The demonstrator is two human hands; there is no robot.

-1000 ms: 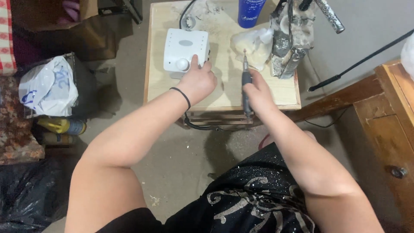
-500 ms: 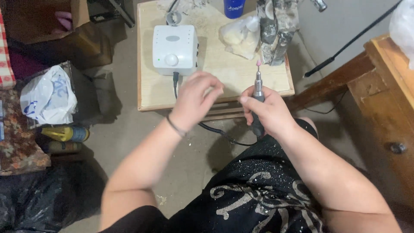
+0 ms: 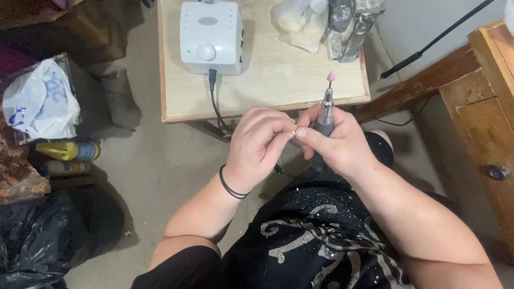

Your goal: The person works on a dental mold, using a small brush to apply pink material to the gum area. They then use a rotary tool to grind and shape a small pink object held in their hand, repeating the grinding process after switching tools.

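My right hand grips a grey rotary drill handpiece upright, its small pink grinding bit pointing up over the table's front edge. My left hand is curled beside it, fingertips pinching a tiny yellowish piece against my right thumb. A black band sits on my left wrist. The white drill control box with a round knob stands on the small wooden table, its black cord hanging off the front.
A clear bag of pale material and grey stone-like pieces lie at the table's back right. A wooden cabinet stands right. A white plastic bag, yellow bottle and black bag sit left on the floor.
My left hand has left the control box and come back to meet my right hand. Both hands have drawn toward my lap with the handpiece, and the view has tilted closer.
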